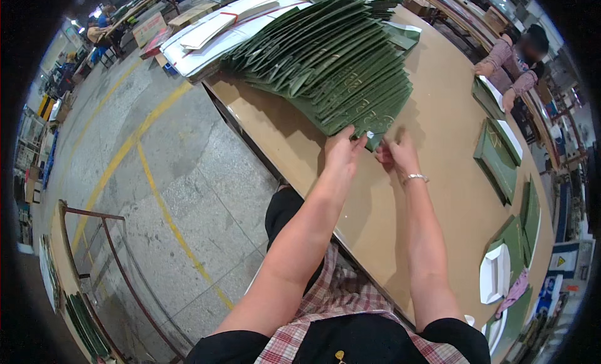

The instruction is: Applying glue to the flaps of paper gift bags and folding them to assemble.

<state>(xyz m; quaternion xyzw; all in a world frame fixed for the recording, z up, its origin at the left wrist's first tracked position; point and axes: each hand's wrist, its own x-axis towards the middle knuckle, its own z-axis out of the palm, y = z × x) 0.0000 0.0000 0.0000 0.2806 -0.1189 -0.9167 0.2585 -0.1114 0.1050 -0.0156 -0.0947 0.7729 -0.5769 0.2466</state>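
Note:
A large fanned stack of flat green paper bags with gold print lies overlapped on the brown table. At its near end, my left hand grips the edge of the nearest green bag, thumb on top. A small white patch shows on that bag, close to my left fingertips. My right hand, with a bracelet at the wrist, is beside the bag's near corner. Its thumb stands apart from its curled fingers, which are close to the corner; whether they touch it I cannot make out.
White sheets lie behind the stack at the table's far left. Along the right edge stand several green bags and a white open box-like piece. Across the table a person handles another bag. A metal-framed cart stands at lower left.

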